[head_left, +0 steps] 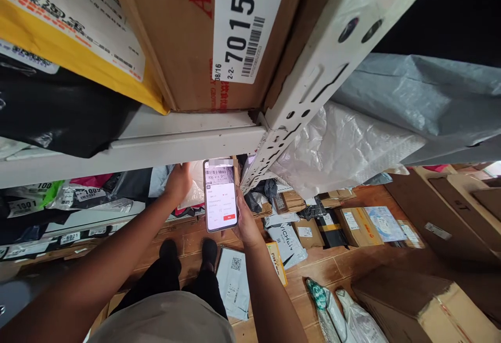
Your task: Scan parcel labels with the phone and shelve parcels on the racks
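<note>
A: Item one, right hand (246, 223). Fingers?

B: Curled round the right edge of a phone (221, 195), gripping it upright at frame centre, screen toward the camera. The screen shows a barcode strip up top, text lines and a red button below.

A: Item two, left hand (178, 182).

B: Reaching under the shelf (188, 137), just left of the phone. Fingertips are hidden among the pale bag (195, 191) there, so I cannot tell whether they are open or clamped on anything.

A: Step in hand, by your reading?

B: Looks like a lookup: phone held beside the parcels while the other hand feels for one in the row below the shelf.

A: Next move calls for?

B: Likely drawing a parcel out enough to show its label and matching it to the screen, phone kept steady.

A: Surroundings?

B: Upper frame: box (203, 35) labelled 7015, a yellow mailer (78, 56) left of it. Lower left: numbered bags (74, 197). Lower right: parcels on the floor (336, 264), cartons (426, 301).
</note>
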### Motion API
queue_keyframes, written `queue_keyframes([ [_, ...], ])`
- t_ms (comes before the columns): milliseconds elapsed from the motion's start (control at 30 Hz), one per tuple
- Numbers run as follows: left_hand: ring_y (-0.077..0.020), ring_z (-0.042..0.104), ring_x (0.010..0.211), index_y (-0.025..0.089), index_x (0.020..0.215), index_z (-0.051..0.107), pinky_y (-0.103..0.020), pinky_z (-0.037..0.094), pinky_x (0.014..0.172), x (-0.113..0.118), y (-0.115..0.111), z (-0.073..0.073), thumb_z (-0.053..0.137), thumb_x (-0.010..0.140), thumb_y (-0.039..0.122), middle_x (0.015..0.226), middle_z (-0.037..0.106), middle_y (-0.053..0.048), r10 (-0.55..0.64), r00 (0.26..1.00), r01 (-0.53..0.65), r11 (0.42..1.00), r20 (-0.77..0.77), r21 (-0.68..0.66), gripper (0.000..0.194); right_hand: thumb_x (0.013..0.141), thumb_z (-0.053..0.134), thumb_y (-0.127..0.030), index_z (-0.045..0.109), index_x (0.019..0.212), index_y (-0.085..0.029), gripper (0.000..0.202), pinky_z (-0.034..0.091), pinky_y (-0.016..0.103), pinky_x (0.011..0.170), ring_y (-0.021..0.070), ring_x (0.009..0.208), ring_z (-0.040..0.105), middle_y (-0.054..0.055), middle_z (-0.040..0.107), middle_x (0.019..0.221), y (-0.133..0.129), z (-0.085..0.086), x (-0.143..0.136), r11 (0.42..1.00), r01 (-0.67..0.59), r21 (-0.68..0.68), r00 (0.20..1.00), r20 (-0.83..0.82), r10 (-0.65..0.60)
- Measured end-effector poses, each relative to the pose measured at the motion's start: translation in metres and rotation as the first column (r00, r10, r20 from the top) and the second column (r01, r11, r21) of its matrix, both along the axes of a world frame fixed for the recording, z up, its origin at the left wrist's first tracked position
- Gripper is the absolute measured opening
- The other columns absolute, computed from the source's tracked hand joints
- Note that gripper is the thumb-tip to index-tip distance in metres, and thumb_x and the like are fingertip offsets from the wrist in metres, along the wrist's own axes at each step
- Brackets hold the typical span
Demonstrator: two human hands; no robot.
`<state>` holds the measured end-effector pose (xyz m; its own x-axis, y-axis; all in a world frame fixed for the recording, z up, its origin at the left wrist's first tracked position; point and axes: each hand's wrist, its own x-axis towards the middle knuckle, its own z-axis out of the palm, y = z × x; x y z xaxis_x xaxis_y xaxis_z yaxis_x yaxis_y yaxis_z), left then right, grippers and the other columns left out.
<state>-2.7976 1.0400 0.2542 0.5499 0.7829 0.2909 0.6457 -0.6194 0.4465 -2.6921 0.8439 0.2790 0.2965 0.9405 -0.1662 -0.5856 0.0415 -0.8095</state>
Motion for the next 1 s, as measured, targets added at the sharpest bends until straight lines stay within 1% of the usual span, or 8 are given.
queue_keyframes([
  [133,-0.0345,0.049,0.127,0.013,0.137,0.041,-0.048,0.045,0.103,0.0,-0.001,0.0,0.037,0.073,-0.005,0.133,0.054,-0.018,-0.001,1.0,0.001,1.0,0.01,0.009,0.067,0.075,0.061,-0.069,0.04,0.132,-0.028,0.073,0.047,0.024,0.029,0.0208,0.064,0.067,0.006,0.066,0.105,-0.002,0.004,-0.006,1.0,-0.014,0.023,0.999,-0.034,0.015],
  [300,-0.0353,0.052,0.124,0.007,0.131,0.045,-0.048,0.046,0.102,-0.001,-0.001,0.0,0.041,0.077,-0.001,0.127,0.057,-0.022,-0.004,1.0,0.004,1.0,-0.001,0.016,0.055,0.076,0.065,-0.06,0.039,0.132,-0.027,0.07,0.048,0.024,0.03,0.0185,0.058,0.066,0.006,0.067,0.102,-0.006,0.007,-0.011,0.999,-0.017,0.047,0.995,-0.096,0.022],
  [400,-0.0332,0.053,0.124,0.01,0.132,0.045,-0.046,0.047,0.101,-0.002,-0.001,-0.001,0.042,0.077,-0.001,0.126,0.058,-0.02,-0.005,1.0,0.005,1.0,-0.008,0.023,0.056,0.073,0.071,-0.041,0.039,0.132,-0.028,0.069,0.051,0.024,0.033,0.0158,0.056,0.064,0.005,0.066,0.107,-0.01,0.01,-0.011,0.997,-0.044,0.063,0.994,-0.092,0.05],
  [533,-0.0318,0.054,0.123,0.018,0.136,0.043,-0.045,0.049,0.101,-0.003,0.0,-0.003,0.043,0.074,-0.002,0.129,0.057,-0.017,0.01,1.0,-0.009,0.999,-0.019,0.036,0.064,0.066,0.07,-0.018,0.033,0.136,-0.03,0.08,0.054,0.024,0.041,0.0202,0.076,0.068,0.005,0.063,0.119,-0.02,0.015,-0.013,0.983,-0.137,0.121,0.987,-0.063,0.146],
  [600,-0.0329,0.054,0.123,0.017,0.137,0.043,-0.046,0.049,0.099,-0.003,0.0,-0.004,0.043,0.073,-0.003,0.13,0.056,-0.018,0.026,0.999,-0.025,0.999,-0.03,0.039,0.067,0.068,0.07,-0.017,0.024,0.139,-0.033,0.086,0.054,0.024,0.044,0.0207,0.083,0.068,0.006,0.059,0.127,-0.025,0.016,-0.016,0.979,-0.158,0.132,0.984,-0.062,0.167],
  [700,-0.034,0.056,0.121,0.016,0.138,0.042,-0.047,0.051,0.097,-0.002,0.0,-0.005,0.042,0.073,-0.004,0.13,0.056,-0.02,0.045,0.998,-0.043,0.998,-0.054,0.042,0.068,0.072,0.072,-0.025,0.014,0.141,-0.035,0.09,0.056,0.027,0.047,0.0211,0.086,0.067,0.006,0.056,0.131,-0.031,0.019,-0.02,0.977,-0.174,0.121,0.982,-0.053,0.182],
  [833,-0.0333,0.056,0.122,0.018,0.139,0.039,-0.046,0.051,0.097,-0.002,0.0,-0.005,0.043,0.075,-0.004,0.133,0.054,-0.019,0.055,0.995,-0.051,0.998,-0.083,0.048,0.069,0.075,0.072,-0.03,0.011,0.141,-0.034,0.09,0.059,0.03,0.05,0.0212,0.087,0.068,0.007,0.055,0.131,-0.035,0.024,-0.024,0.977,-0.182,0.114,0.982,-0.037,0.187],
  [1000,-0.0361,0.055,0.121,0.013,0.138,0.04,-0.047,0.051,0.096,-0.001,-0.001,-0.001,0.043,0.075,-0.004,0.133,0.053,-0.024,0.061,0.991,-0.055,0.997,-0.119,0.052,0.065,0.076,0.07,-0.027,0.004,0.142,-0.035,0.094,0.06,0.031,0.053,0.0215,0.085,0.07,0.009,0.054,0.132,-0.042,0.022,-0.027,0.976,-0.182,0.119,0.981,-0.049,0.188],
])
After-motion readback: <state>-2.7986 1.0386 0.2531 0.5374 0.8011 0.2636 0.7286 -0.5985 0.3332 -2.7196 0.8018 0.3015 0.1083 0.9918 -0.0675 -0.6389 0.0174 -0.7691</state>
